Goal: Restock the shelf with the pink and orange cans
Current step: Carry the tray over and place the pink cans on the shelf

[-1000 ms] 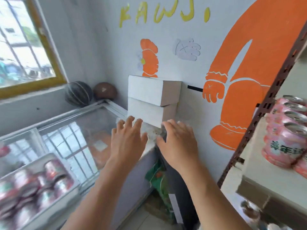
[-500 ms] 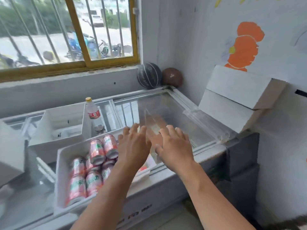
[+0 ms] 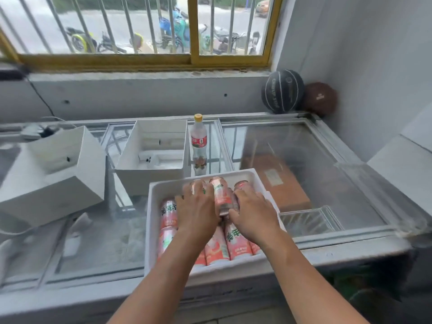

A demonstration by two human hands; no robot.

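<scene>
Down below the head camera, a white foam box (image 3: 153,232) is sitting on the glass lid of a chest freezer (image 3: 327,174), near its front edge. The pink and orange cans (image 3: 236,239) are lying on their sides inside the box, packed in rows, and one can (image 3: 222,197) is lying on top of the others toward the far end.

The left grip (image 3: 198,211) is reaching into the box palm down, its fingers spreading over the cans just left of that top can. The right grip (image 3: 254,213) is reaching in beside it, palm down as well, its thumb side touching the top can. Blur is smearing both, so I cannot tell whether either is closing round a can or only resting on it.

Behind the box, a plastic bottle (image 3: 198,141) with a yellow cap and red label is standing upright on the lid. An open white carton (image 3: 152,157) is sitting just left of the bottle, and a second white carton (image 3: 53,176) is tilting farther left. A brown cardboard box (image 3: 285,185) is showing through the glass. A black ball (image 3: 282,91) and a brown ball (image 3: 320,98) are resting, touching, in the far right corner under a yellow-framed window (image 3: 191,59).
</scene>
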